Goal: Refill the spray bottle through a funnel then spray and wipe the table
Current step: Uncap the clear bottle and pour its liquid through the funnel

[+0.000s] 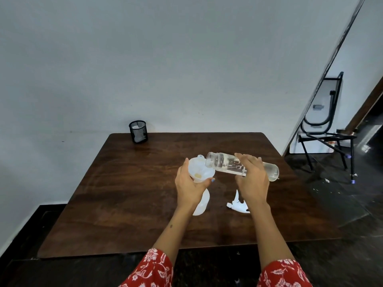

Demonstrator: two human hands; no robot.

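Note:
A white funnel [200,169] sits in the neck of a translucent white spray bottle [202,204] that stands on the dark wooden table [124,204]. My left hand [189,186] grips the funnel's stem and the bottle's neck. In my right hand [251,179] a clear water bottle [223,162] is tipped almost level, its open mouth over the funnel's rim. A little water lies along the bottle's lower side. The white spray trigger head [238,205] lies on the table just below my right hand.
A black mesh pen cup [138,131] stands at the table's far left corner against the wall. A black metal chair [325,129] stands on the floor to the right of the table.

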